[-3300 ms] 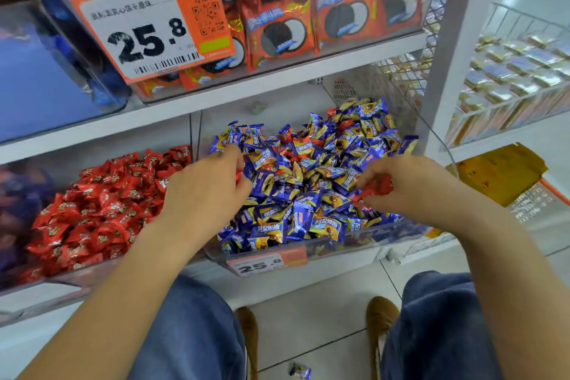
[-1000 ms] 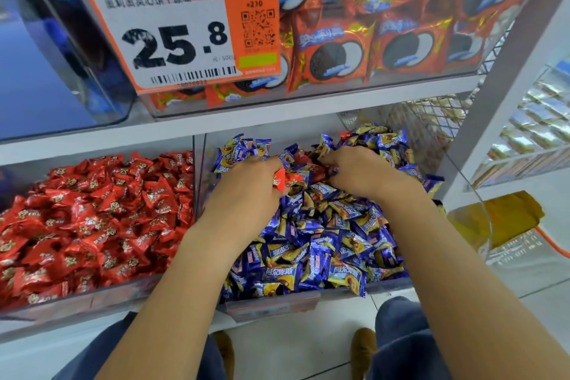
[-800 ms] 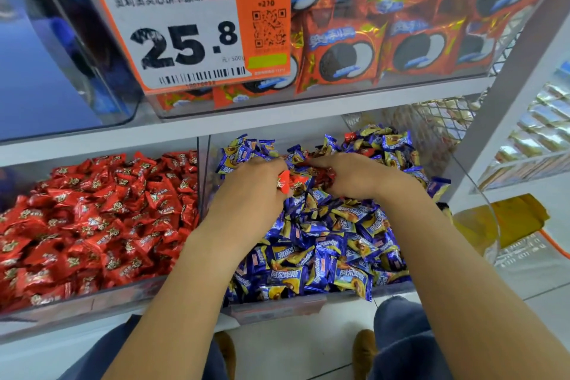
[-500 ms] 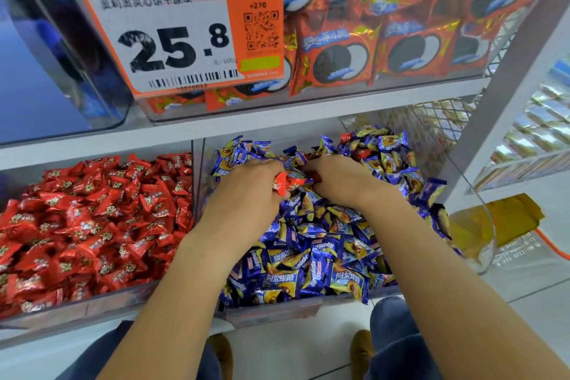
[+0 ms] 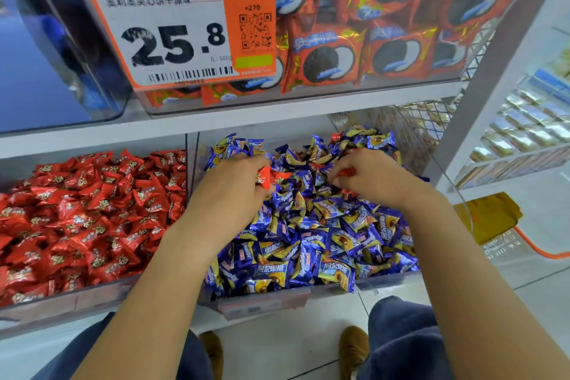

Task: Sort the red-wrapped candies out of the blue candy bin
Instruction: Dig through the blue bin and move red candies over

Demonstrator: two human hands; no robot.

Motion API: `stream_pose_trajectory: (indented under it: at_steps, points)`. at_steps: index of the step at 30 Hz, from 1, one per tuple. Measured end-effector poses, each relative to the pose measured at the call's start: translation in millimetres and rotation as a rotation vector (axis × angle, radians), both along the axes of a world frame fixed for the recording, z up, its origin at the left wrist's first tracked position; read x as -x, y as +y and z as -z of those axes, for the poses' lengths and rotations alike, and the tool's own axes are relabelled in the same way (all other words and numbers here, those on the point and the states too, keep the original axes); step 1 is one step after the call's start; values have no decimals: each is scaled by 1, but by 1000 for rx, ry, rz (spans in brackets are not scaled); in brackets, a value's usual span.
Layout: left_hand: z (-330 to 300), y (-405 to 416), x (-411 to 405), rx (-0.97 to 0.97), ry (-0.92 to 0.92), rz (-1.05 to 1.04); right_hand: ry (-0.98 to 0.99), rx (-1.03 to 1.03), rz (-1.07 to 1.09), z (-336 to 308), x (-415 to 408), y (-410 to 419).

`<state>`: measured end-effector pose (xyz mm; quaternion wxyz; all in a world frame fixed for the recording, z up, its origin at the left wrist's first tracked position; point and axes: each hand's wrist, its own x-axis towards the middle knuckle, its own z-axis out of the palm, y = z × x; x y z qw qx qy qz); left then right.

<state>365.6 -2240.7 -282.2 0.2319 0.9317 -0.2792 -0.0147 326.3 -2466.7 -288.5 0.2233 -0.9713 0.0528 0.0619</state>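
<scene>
Left hand curled over the clear plastic bin of blue-wrapped candies, fingers pinching a red-wrapped candy. Right hand beside it, fingertips pinching another red wrapper. Adjacent clear bin holds red candies only

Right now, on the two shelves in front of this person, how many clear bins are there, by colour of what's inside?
Red-candy bin: 1
Blue-candy bin: 1
Orange biscuit-packet bin: 1
Bin with blurred blue contents: 1
Total: 4
</scene>
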Motion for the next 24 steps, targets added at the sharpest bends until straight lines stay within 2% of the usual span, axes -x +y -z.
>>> stream_pose_trajectory:
  at_steps: [3,5,8,10,13,15,18,24]
  points:
    - [0,0,-1,4,-3,-4,-103,-77,55,-4,3,3]
    - [0,-1,-1,2,-7,-7,-59,-143,30,-5,1,13]
    - [0,-1,-1,2,-9,-3,87,-68,-82,0,-4,32]
    - [1,0,-1,3,-13,0,109,23,-97,3,-11,35]
    - [1,1,-1,4,-19,0,58,125,17,3,-16,27]
    - [1,2,-3,6,-21,-4,1,97,76,2,-18,21]
    - [2,3,-4,2,-24,-10,-56,39,38,-1,-19,26]
    - [2,1,-2,4,-23,-14,93,376,-33,17,-31,49]
